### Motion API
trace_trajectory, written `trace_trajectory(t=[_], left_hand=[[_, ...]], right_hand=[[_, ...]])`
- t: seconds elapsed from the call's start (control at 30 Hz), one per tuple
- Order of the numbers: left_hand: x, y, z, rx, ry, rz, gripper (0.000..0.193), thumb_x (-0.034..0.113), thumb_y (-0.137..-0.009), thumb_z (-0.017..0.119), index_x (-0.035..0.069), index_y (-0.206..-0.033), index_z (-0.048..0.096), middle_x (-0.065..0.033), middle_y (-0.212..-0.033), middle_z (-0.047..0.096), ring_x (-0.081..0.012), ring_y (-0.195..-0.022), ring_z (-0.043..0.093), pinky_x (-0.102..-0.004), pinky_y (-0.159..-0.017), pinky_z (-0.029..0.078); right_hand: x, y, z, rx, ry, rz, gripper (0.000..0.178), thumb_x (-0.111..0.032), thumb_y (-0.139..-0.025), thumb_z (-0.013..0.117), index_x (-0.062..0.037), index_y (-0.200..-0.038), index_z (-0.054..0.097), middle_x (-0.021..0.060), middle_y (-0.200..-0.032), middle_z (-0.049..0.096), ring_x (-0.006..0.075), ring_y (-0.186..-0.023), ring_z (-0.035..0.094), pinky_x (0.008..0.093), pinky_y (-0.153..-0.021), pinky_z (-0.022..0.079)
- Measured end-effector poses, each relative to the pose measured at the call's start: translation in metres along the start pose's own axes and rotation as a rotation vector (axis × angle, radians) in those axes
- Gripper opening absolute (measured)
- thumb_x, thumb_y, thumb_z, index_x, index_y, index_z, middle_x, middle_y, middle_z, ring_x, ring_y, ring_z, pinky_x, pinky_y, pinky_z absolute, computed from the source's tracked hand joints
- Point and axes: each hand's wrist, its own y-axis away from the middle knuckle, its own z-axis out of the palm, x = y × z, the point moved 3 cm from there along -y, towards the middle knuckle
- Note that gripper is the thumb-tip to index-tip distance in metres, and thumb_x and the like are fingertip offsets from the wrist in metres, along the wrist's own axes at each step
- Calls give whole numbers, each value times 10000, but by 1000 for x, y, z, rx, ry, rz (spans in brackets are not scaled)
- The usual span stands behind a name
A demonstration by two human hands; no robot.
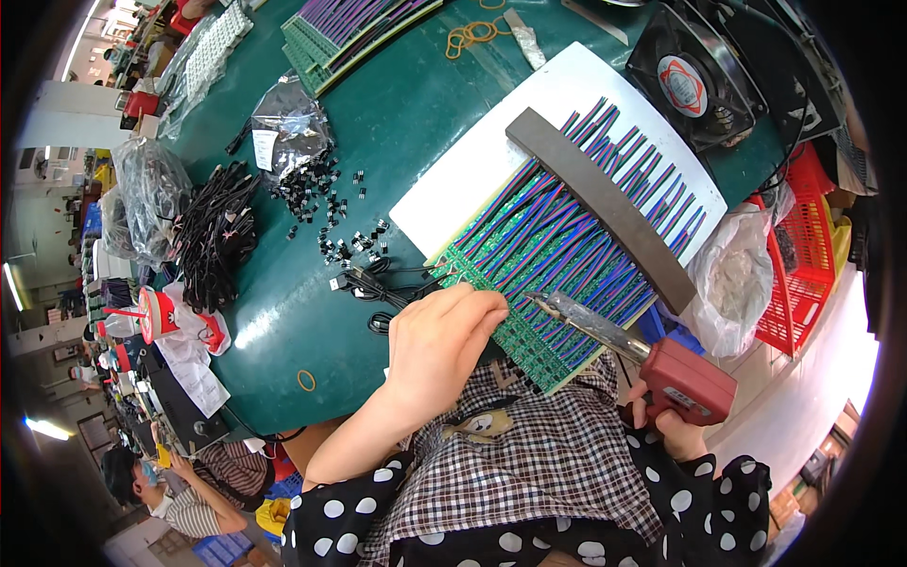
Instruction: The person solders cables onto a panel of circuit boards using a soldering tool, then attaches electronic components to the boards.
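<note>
The soldering iron (pixel 614 335) lies with its long axis slanting from the lower right up to the upper left: its red handle sits low at the right, and its dark metal barrel runs up and leftward, the tip resting at the near edge of the row of green circuit boards (pixel 501 312). The right hand (pixel 666 425) is wrapped around the red handle from below, fingers closed on it, mostly hidden under the handle, the wrist coming up out of a black sleeve with white dots.

The left hand (pixel 439 345) lies just left of the iron's tip, back of the hand up, fingers curled together and pressed down on the near end of the circuit boards; whether it pinches anything under the fingertips cannot be told. Its bare forearm runs down and leftward from the boards to the lower edge.

The circuit boards lie side by side on a white board (pixel 510 142) on the green counter (pixel 416 104), with striped bundles of red, blue and green wires (pixel 576 217) running away from the iron toward the upper right. A long dark grey bar (pixel 605 203) lies across the wires, beyond the iron's tip. Left of the boards are scattered small black connectors (pixel 335 222) and black cables (pixel 217 231). Beyond the bar, at the upper right, sits a black fan (pixel 690 85); right of the iron stands a red basket (pixel 803 255).
</note>
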Motion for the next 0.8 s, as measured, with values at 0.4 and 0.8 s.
trace_trajectory(t=[0.4,0.8], left_hand=[[1,-2,-10,-129,108,-149,124,23,-754,637,21,-845,552,-102,-770,525,-292,-757,555,-376,-683,459],[6,-13,-12,-168,4,53,127,-14,-723,638,16,-807,549,-111,-775,495,-299,-754,535,-375,-657,446]], right_hand=[[2,2,-3,11,-30,22,718,-350,-765,755,32,-1264,408,183,-986,595,181,-603,545,261,-504,444],[18,0,-11,-87,-1,81,653,-90,-730,775,76,-1268,446,115,-982,642,101,-781,606,209,-647,497]])
